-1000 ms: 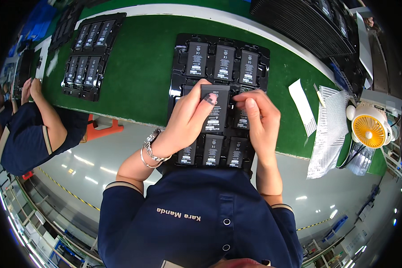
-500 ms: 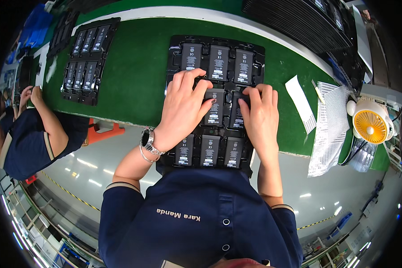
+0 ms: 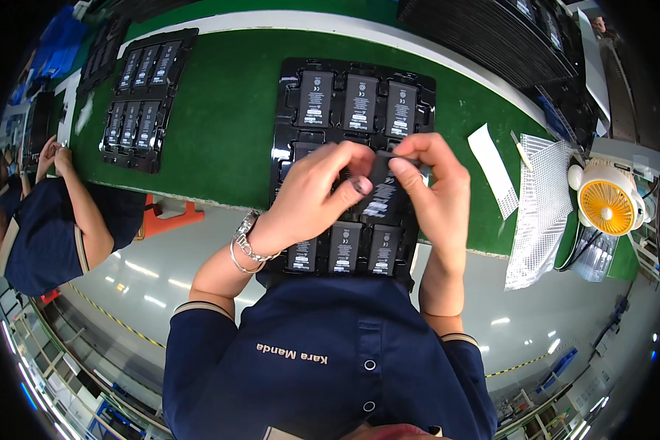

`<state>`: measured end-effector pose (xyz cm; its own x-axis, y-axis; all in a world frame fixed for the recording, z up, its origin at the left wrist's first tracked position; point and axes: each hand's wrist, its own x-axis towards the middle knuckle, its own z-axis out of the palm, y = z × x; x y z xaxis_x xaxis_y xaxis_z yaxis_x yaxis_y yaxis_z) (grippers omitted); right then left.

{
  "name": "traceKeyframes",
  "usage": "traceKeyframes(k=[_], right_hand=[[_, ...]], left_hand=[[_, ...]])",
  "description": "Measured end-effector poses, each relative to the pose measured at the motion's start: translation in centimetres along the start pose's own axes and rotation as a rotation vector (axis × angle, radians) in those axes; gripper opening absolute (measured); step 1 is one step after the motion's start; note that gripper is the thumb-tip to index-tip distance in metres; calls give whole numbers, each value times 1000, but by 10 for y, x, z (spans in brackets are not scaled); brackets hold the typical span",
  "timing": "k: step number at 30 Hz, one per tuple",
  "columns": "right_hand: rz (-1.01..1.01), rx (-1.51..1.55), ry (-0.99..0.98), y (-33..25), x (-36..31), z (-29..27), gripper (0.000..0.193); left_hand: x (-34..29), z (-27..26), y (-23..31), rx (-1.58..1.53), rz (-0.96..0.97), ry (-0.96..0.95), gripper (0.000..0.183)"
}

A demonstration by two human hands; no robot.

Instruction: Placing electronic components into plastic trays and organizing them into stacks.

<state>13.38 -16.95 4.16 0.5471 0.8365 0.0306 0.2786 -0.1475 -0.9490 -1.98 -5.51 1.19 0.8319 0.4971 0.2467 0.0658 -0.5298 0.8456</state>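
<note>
Both hands meet over the middle row of a black tray (image 3: 287,110) in the head view. Right hand (image 3: 436,183) has a dark battery (image 3: 383,194) pinched at its far end, thumb on the face, forefinger at the edge or behind. Left hand (image 3: 323,187) half-curled alongside, thumb pointing at the battery's left edge. Blur there: cannot tell whether it grips or merely sits close.

Battery's place: over the middle row, towards the tray's right edge, askew to its neighbours and seemingly tilted. Whether its near end touches the tray, cannot tell.

End pinch probably leaves most of the printed face uncovered. Other batteries (image 3: 360,103) lie face up in rows, same way round; pockets presumably keep them apart. Tray sits at the near edge of the green counter (image 3: 227,110), against the shirt (image 3: 301,323), likely for short reach.

Pose: elbows bent and held out, forearms converging. Left forearm slants well inward, watch (image 3: 248,224) at the wrist; right one rises steeply beside the tray's right edge, fingers turned in.

Around: second tray (image 3: 161,150) of batteries on the counter's left part, a co-worker (image 3: 51,227) beyond it at the near edge. Paper strip (image 3: 491,169), white perforated sheet (image 3: 539,213) and fan (image 3: 606,207) toward the right end.
</note>
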Motion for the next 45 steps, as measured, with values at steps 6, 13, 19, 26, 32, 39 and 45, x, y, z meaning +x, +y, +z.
traceKeyframes(k=[6, 13, 19, 26, 32, 39, 45], right_hand=[[-89, 105, 72, -4, -10, 23, 21], [-354, -213, -13, -2, -28, 31, 35], [-493, -346, 57, -5, -27, 36, 32], [-607, -555, 102, -1, -36, 37, 28], [-541, -10, -19, 14, -26, 30, 36], [-2, 398, -12, -7, -25, 31, 20], [23, 392, -39, -2, -29, 28, 14]], left_hand=[[-7, 9, 12, -533, -355, 194, 21], [-6, 2, 12, -527, -328, 309, 27], [-6, 5, 18, -534, -298, 286, 30], [-10, 4, 27, -347, -264, 235, 29], [-6, -3, 27, -481, -249, 260, 30], [-10, 2, 26, -484, -264, 184, 31], [-11, 3, 27, -472, -273, 136, 31]])
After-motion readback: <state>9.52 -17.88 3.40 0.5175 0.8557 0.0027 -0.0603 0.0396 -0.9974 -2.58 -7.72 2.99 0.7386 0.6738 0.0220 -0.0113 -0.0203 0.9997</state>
